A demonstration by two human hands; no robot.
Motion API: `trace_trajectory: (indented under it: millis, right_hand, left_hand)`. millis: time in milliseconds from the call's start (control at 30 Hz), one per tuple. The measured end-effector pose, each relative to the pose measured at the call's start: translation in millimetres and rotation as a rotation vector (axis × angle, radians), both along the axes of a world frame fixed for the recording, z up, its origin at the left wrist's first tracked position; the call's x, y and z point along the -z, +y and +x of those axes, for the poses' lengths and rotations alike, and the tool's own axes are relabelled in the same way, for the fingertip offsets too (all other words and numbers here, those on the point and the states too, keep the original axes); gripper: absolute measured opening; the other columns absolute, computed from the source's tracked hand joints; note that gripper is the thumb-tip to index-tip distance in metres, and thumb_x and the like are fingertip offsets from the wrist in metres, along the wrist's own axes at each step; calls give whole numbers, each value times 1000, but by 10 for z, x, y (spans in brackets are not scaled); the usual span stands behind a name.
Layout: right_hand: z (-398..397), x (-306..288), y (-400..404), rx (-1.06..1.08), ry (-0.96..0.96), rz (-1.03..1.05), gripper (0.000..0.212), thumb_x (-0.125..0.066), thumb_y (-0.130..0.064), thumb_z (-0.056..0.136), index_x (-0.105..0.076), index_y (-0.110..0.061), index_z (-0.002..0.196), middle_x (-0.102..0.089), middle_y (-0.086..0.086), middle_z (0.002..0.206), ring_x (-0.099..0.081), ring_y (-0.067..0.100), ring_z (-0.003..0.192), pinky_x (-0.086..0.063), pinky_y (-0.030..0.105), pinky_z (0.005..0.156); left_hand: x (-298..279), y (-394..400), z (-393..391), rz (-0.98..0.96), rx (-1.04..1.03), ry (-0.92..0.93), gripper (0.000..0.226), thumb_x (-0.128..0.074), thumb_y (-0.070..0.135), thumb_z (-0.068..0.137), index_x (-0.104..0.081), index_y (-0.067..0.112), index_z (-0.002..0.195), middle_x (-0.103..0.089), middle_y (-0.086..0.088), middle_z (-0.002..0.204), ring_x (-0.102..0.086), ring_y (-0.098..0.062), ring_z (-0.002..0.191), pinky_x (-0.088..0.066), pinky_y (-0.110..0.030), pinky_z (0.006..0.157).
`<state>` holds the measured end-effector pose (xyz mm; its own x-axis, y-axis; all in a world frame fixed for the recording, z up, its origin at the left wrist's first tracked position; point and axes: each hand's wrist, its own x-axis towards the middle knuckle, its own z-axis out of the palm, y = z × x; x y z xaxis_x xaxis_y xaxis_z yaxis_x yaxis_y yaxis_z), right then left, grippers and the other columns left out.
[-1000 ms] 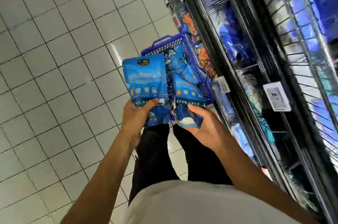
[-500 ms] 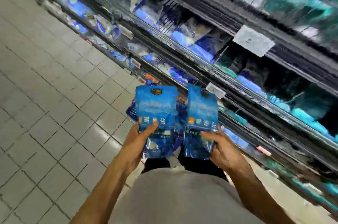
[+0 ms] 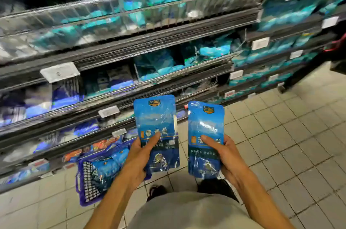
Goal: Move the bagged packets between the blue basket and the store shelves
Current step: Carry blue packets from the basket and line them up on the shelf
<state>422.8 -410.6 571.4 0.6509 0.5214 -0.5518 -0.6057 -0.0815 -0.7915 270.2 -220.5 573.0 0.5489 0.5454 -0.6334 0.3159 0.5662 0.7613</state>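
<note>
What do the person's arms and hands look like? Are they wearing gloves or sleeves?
No gloves, and no sleeves showing. The left hand and right hand are bare, and both forearms are bare all the way down. No watch, rings or bracelets are visible. A light grey top shows below.

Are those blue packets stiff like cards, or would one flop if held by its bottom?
Probably fairly firm: the left packet stands upright though the left hand grips only its lower part. The glossy, crinkled film on the right packet suggests it may be slippery.

Left hand point(image 3: 137, 155) and right hand point(image 3: 225, 155) raised side by side, thumbs forward, fingers curled, each gripping
</note>
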Motion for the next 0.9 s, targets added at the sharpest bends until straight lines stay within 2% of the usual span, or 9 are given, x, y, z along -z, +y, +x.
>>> trace_trajectory:
  millis: [67,200,367,467,533,600,700,767,900]
  right_hand:
    - [170,-26,-463,125,-31,-6,44,-81,-17,74,-69,-7,115,-76,19,108,-72,42,99,-59,55,87]
    - [565,-86,-1374,321,-93,-11,48,-82,-20,69,-69,-7,113,-77,18,104,-74,38,93,-61,48,80]
    - [1211,-150,-2449,485,-152,-27,48,-84,-21,65,-71,-8,109,-77,17,102,-75,35,89,-62,48,78]
    - [1580,-251,-2890,527,-181,-35,46,-84,-20,66,-70,-12,109,-78,13,102,-76,31,89,-63,41,71]
    - [1840,-343,-3087,547,-197,-22,48,-86,-25,63,-72,-14,108,-79,10,101,-77,29,89,-62,36,66]
    - [2108,-459,-3193,551,-219,2,42,-88,-35,60,-77,-24,99,-79,8,100,-77,27,88,-61,34,65]
    - [2561,-626,-3224,545,-258,44,40,-94,-38,61,-78,-28,96,-78,10,103,-77,29,90,-61,35,66]
    - [2889,-745,-3180,555,-297,66,42,-92,-39,60,-78,-25,97,-78,11,103,-77,30,89,-61,35,66]
    - [3622,-1074,-2986,558,-430,70,45,-90,-36,62,-76,-20,102,-78,9,103,-76,30,91,-61,35,68]
  left_hand:
    - [-19,-255,419,99,119,43,79,-82,67,45,-68,31,114,-79,4,106,-76,-19,93,-59,-48,90]
    - [-60,-880,1308,195,310,40,64,-79,63,55,-73,25,105,-80,0,93,-77,-27,85,-61,-54,83]
    - [-105,-1829,2304,132,472,-115,61,-81,51,60,-70,22,112,-79,-6,105,-77,-29,92,-60,-50,85]
    - [-222,-2233,2789,82,514,-200,54,-81,39,66,-70,20,115,-77,-7,112,-75,-29,100,-60,-44,86]
    - [-302,-2388,3092,94,531,-234,49,-81,37,68,-73,21,113,-77,-7,114,-74,-30,104,-61,-42,81]
    - [-388,-2463,3379,99,551,-273,43,-83,39,69,-76,25,109,-76,-7,115,-74,-30,103,-62,-40,75]
    - [-528,-2475,3828,91,568,-335,43,-86,39,70,-75,29,111,-75,-7,119,-72,-32,107,-59,-49,85]
    - [-638,-2465,4148,88,563,-373,46,-90,35,69,-75,28,112,-74,-8,120,-72,-33,107,-59,-51,84]
    - [-962,-2424,4865,169,482,-487,38,-83,38,66,-77,26,102,-78,-5,111,-76,-25,98,-62,-33,66]
